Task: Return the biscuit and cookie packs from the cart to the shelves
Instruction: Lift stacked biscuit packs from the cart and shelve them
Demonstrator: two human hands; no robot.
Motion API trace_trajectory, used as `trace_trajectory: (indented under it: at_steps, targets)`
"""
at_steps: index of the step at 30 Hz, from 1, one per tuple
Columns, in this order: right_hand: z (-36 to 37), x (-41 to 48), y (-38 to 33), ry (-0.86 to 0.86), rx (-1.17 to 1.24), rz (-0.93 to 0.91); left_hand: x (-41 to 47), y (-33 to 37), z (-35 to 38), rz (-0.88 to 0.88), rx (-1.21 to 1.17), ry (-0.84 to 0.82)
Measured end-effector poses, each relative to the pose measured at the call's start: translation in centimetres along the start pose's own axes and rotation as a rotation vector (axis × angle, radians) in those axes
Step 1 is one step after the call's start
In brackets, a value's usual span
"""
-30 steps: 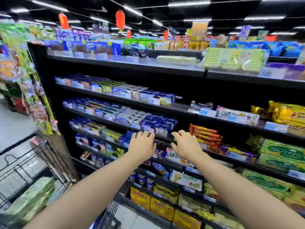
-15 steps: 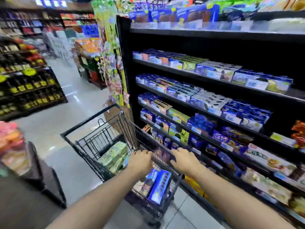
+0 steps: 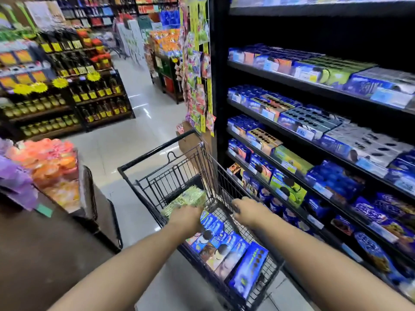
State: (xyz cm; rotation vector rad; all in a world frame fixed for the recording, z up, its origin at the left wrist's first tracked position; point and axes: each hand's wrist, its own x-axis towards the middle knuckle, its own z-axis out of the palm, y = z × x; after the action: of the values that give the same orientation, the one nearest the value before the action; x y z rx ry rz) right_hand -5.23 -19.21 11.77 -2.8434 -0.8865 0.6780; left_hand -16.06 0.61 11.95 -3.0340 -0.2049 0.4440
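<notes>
A black wire cart (image 3: 155, 151) stands beside the black biscuit shelves (image 3: 272, 119), which hold rows of blue cookie boxes. In the cart lie green packs (image 3: 190, 196) at the far end and several blue cookie packs (image 3: 224, 243) nearer me, with a blue box (image 3: 249, 269) nearest. My left hand (image 3: 186, 217) reaches down into the cart where the green and blue packs meet; its fingers are hidden. By the cart's right wall, my right hand (image 3: 249, 211) is low inside, its fingertips blurred.
A dark display table (image 3: 89, 198) with orange and purple bags stands close on the left. Bottle shelves (image 3: 67, 97) line the far left. A strip of hanging snack bags (image 3: 197, 86) marks the shelf end. Pale floor (image 3: 134, 131) runs ahead of the cart.
My view swung left from the shelves to the cart. Both hands left the shelf, came down over the cart and now reach into it among the packs.
</notes>
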Motion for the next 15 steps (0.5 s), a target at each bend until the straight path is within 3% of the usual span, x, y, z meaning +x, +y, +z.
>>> trace_trajectory:
  at_steps: [7,15]
  targets:
    - [-1.1,8.0,-0.4,-0.040,0.097,-0.036,5.3,-4.1,-0.3,-0.084,0.026,-0.002]
    - [3.8,17.9,-2.9,-0.133,0.254,0.028,13.6,-10.6,4.7,0.020,0.099,-0.165]
